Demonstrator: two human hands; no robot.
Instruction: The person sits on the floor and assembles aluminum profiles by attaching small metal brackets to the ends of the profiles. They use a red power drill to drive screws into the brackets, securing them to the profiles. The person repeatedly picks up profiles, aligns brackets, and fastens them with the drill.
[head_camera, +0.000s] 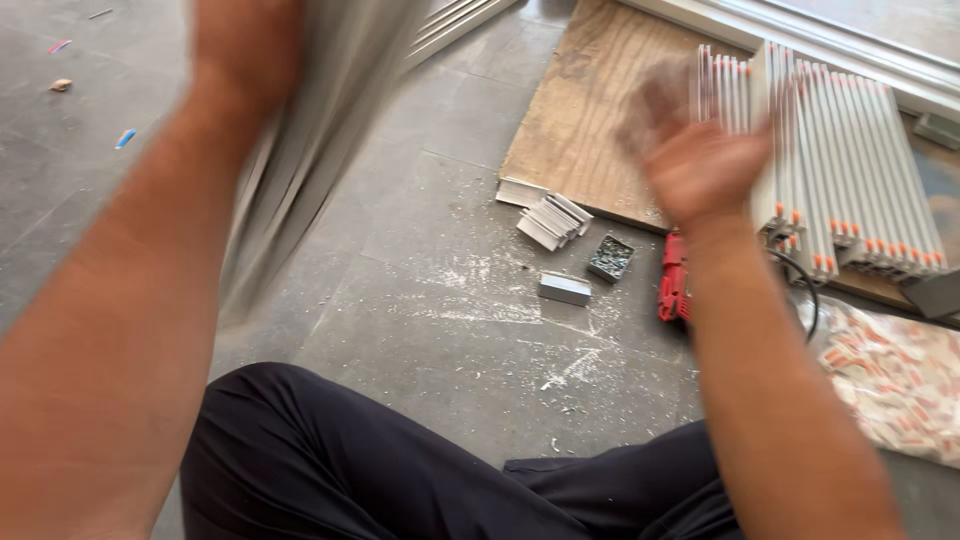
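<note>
Grey strips (310, 130), long and pale, blurred: bundle held in the left hand (245, 45) at the top of the view, well left of the board, slanting down toward the floor. Left hand closed around the upper end of the strips; fingers mostly out of view.

Right hand (695, 160), blurred, raised over the board's near right edge, fingers loosely spread, holding nothing that can be made out. Hands well apart.

Board (590, 120): brown wood, flat on the grey floor (430, 250). On its right part, a row of white slats (850, 160) with orange end tips, laid side by side.

Just in front of the board's near edge: stack of short white pieces (553, 220), small box of screws (610, 257), single short grey block (565, 288). White dust and chips lie scattered on the floor around these.

Red tool (673, 285), near the board's near right corner, partly behind the right forearm, black cable beside it.

Clear bag (895, 375) of orange and white small parts, right of the red tool.

Dark trousers (400, 470), nearest the viewer, well below the board.
</note>
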